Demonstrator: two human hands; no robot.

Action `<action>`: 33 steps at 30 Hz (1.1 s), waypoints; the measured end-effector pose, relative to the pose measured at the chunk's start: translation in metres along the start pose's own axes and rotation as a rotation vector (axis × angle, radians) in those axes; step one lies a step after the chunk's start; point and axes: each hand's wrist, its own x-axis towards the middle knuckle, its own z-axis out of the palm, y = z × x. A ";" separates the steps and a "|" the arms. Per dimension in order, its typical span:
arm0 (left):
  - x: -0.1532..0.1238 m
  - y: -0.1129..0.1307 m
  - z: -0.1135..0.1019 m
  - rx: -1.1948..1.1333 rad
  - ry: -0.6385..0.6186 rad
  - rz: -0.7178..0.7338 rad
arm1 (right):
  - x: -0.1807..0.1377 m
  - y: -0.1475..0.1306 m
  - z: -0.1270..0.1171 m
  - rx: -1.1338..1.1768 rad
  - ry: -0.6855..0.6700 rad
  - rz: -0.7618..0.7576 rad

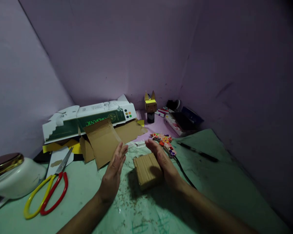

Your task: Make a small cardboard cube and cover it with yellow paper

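Note:
A small brown cardboard box (147, 170) stands on the green table cover (127, 214) between my two hands. My left hand (114, 170) is upright to the left of it, fingers stretched out, with a gap between palm and box. On the other side my right hand (164, 164) is held flat along the box's right edge, fingers extended; whether it touches the box is hard to tell. Neither hand grips anything. Just beyond my right hand lies a glue gun (168, 146) with a flowery pattern, its black cord running toward me.
Scissors (55, 187) with red and yellow handles lie left, beside a white lidded container (17, 178). Cardboard sheets (102, 139) lean by a torn green-and-white carton (100, 117). A cardboard figure (150, 107) stands at the back. A black pen-like tool (197, 151) and stacked boxes (180, 123) are right.

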 end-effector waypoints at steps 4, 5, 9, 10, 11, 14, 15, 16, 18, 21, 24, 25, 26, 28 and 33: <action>-0.007 -0.007 -0.001 0.169 -0.165 0.023 | 0.001 0.001 0.004 0.168 0.102 0.056; -0.010 -0.010 -0.001 0.251 -0.226 0.043 | 0.000 0.001 0.006 0.211 0.134 0.077; -0.019 -0.019 0.005 0.569 -0.269 0.053 | -0.003 0.000 0.013 0.292 0.182 0.122; -0.019 -0.021 0.007 0.601 -0.242 0.040 | -0.005 0.001 0.014 0.285 0.170 0.128; -0.020 -0.022 0.009 0.602 -0.221 0.024 | -0.007 0.001 0.015 0.271 0.149 0.131; -0.017 -0.019 0.014 0.407 -0.164 -0.018 | -0.010 0.005 0.013 0.229 0.058 0.105; -0.016 -0.016 0.016 0.301 -0.142 -0.046 | -0.010 0.006 0.012 0.214 0.022 0.088; -0.015 -0.013 0.017 0.193 -0.115 -0.079 | -0.010 0.007 0.012 0.197 -0.013 0.074; -0.013 -0.008 0.021 0.019 -0.068 -0.131 | -0.009 0.010 0.012 0.135 -0.068 0.066; -0.013 -0.004 0.028 -0.080 -0.016 -0.165 | -0.009 0.013 0.015 0.004 -0.082 0.086; -0.018 -0.006 0.032 -0.089 0.017 -0.168 | -0.010 0.008 0.016 -0.100 -0.127 0.102; -0.020 -0.007 0.032 -0.083 0.022 -0.156 | -0.009 0.003 0.013 -0.145 -0.150 0.108; -0.021 -0.008 0.032 -0.069 0.029 -0.133 | -0.007 -0.004 0.009 -0.214 -0.156 0.105; -0.024 -0.010 0.029 -0.009 0.059 -0.053 | 0.000 -0.022 -0.006 -0.442 -0.086 0.044; -0.019 -0.020 0.016 0.185 0.173 0.006 | 0.020 -0.053 -0.054 -1.152 0.192 0.149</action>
